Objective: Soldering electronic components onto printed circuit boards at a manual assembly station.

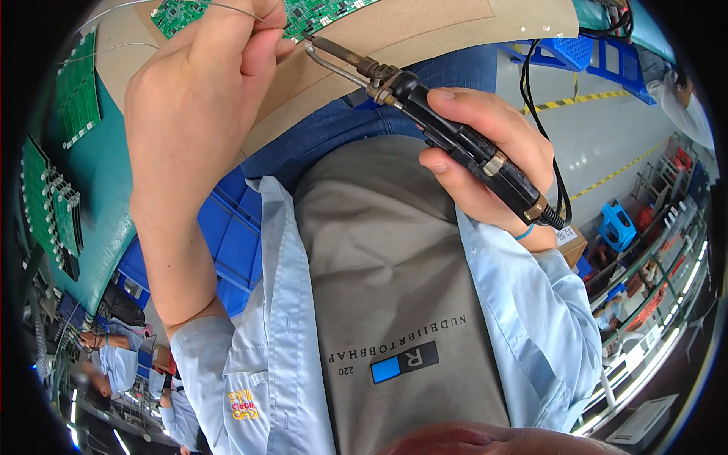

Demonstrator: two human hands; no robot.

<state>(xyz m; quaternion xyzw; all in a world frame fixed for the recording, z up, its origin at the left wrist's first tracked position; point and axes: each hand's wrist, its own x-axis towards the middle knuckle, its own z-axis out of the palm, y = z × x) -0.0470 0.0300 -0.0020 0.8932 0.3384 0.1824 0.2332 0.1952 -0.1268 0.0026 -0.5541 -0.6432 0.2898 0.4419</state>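
Observation:
My right hand (493,144) is wrapped round the black handle of a soldering iron (455,129), which has a thin metal tube running alongside its shaft. The iron's tip points up and left, by the near edge of a green circuit board (326,11). Over the board's left part, the fingers of my left hand (201,91) are pinched on a thin silvery solder wire (231,7). The wire trails off to the left. Part of the board is hidden behind my left hand, and I cannot tell whether the iron touches it.
The board lies on a brown sheet (425,34) at the table's edge. More green boards (80,95) lie on the teal mat (110,174) at left, with a stack of boards (49,197) nearer. A black cable (525,83) hangs at right. Blue bins (231,235) stand below.

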